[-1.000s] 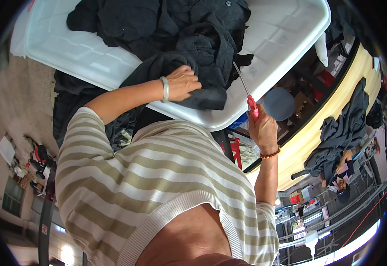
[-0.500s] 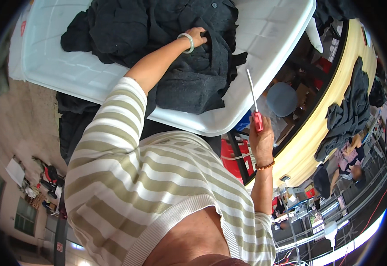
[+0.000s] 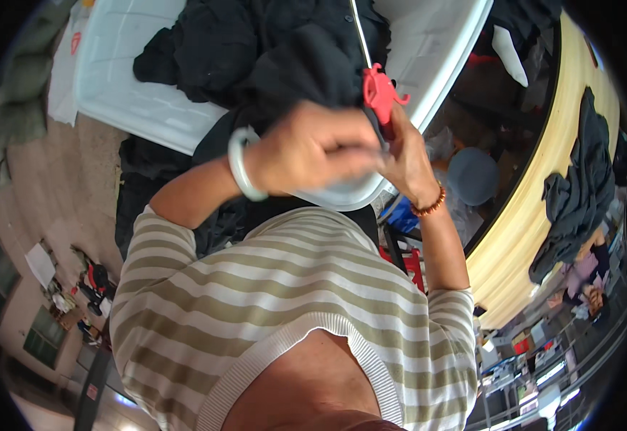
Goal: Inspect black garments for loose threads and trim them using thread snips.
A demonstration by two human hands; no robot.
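My right hand point(image 3: 408, 161) is wrapped round a red air blow gun point(image 3: 379, 95) with a long thin metal nozzle, which points away over the white tub point(image 3: 148, 113). A beaded bracelet is on that wrist. Close beside it, in front of the tub's near edge, my left hand point(image 3: 313, 147) is blurred by motion, its fingers curled. It appears to grip a dark garment point(image 3: 306, 68), which is smeared too and rises from the pile behind the hand; the exact grip is hard to see. More dark clothes point(image 3: 213, 50) lie heaped in the tub.
To the right runs a curved, light wood tabletop point(image 3: 521, 237) with a dark garment point(image 3: 579, 194) on it. Under its edge are a round grey-blue object point(image 3: 473, 176) and plastic bags. Dark cloth point(image 3: 144, 187) hangs below the tub at left. Another person point(image 3: 590, 287) is at far right.
My left hand has come back from the pile toward my body and right hand, and the dark cloth has shifted with it. My right hand has risen with the blow gun, now over the tub's edge.
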